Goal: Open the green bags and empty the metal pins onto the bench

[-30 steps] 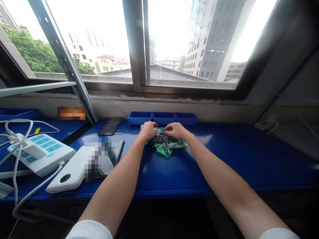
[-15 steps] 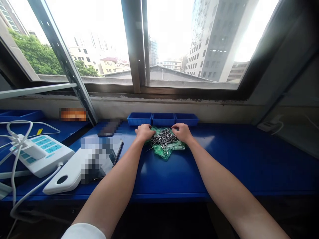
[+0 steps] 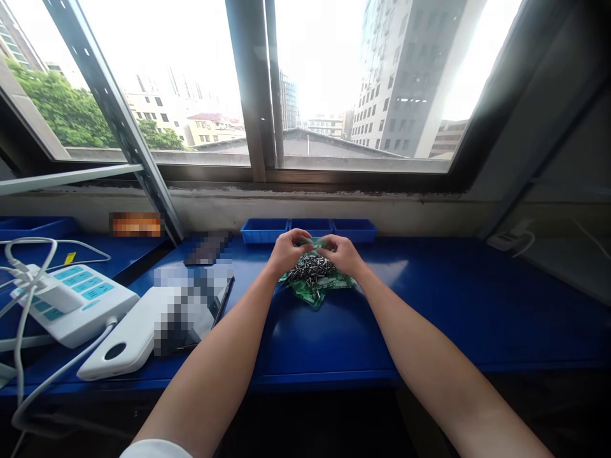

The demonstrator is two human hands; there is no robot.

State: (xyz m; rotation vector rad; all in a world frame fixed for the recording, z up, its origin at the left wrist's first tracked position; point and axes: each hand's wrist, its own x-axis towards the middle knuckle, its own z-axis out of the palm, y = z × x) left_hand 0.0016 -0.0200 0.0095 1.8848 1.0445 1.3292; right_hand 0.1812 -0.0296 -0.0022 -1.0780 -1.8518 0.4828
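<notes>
A heap of slim silver and dark metal pins, like rivets or screws (image 3: 312, 272), lies on a spread green plastic bag (image 3: 312, 299) on the blue bench. Over the far side of the heap, my left hand (image 3: 287, 251) has its thumb and fingers pinched on the green plastic. Close by on the right, my right hand (image 3: 342, 253) pinches the same raised edge. Green film shows between the two hands; the fingertips are partly hidden. Just behind them stand three joined blue bins (image 3: 265, 233).
On the left are a white power strip (image 3: 90, 292) with cables, a white power bank (image 3: 117, 346), a blurred-out flat item and a dark phone-like object (image 3: 207, 247). A metal shelf post (image 3: 112, 114) rises before the window. The blue bench (image 3: 453, 305) extends right.
Both hands have moved inward from the sides of the heap, coming close together over its far side. The bag's far edge is now lifted between them. The view has shifted slightly.
</notes>
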